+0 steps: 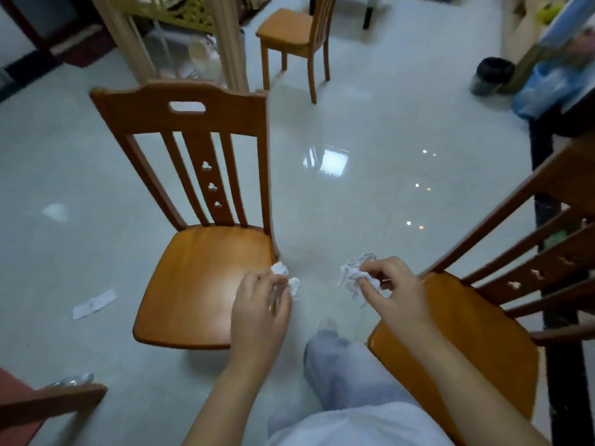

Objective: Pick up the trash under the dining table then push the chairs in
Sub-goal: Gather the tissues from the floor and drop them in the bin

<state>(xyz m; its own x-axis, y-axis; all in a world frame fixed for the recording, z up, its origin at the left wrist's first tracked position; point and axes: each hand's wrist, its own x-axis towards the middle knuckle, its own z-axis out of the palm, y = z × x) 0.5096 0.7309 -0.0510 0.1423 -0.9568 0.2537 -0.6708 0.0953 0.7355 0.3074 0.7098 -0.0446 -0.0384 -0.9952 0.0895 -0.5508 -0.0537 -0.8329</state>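
Trash: two crumpled white wads, one per hand, held over the floor (354,194) between the two near chairs
Left hand (260,304): fingers curled tight round the smaller wad (286,275), just beside the left chair (206,284) seat
Right hand (396,291): fingers pinching the bigger wad (352,273), near the right chair (467,333)
Leftovers: flat paper slip (94,304) on the floor left of the left chair, pale scrap (56,212) farther back
Third chair (289,30): far back, well apart

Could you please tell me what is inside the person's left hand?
Bits of crumpled white paper poke out of the left hand. Its curled fingers cover the rest, so how much it holds cannot be seen.
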